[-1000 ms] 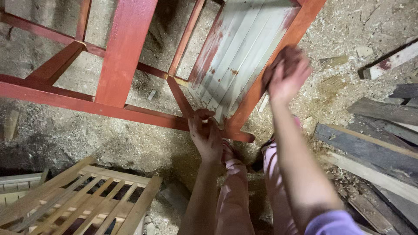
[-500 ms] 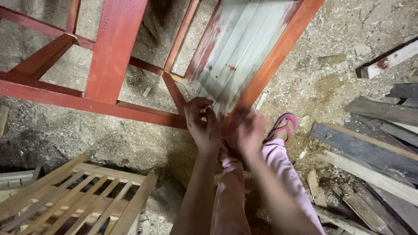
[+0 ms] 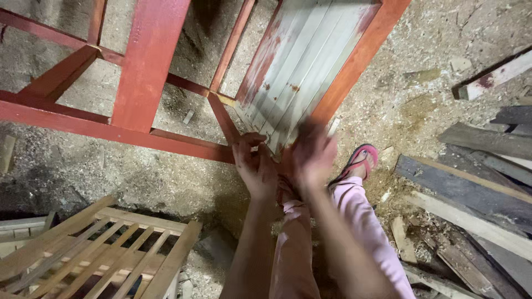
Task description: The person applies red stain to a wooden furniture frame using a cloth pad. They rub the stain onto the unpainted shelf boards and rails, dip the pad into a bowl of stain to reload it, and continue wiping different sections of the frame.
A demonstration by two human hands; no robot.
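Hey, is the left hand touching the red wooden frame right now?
Touching. The head view shows the left hand gripping the corner of the red wooden frame, its fingers laid on the rail with no gap.

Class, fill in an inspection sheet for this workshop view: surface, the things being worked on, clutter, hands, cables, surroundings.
Surface: dirt floor strewn with sawdust and wood chips.
Work things: red wooden frame lying flat, with a pale slatted panel set in it.
Clutter: loose planks piled at right; small offcuts nearby.
Hands: left hand at the frame's lower rail; right hand blurred beside it, grip unclear.
Cables: nothing seen.
Surroundings: unpainted slatted frame lower left; pink sandal on the person's foot.
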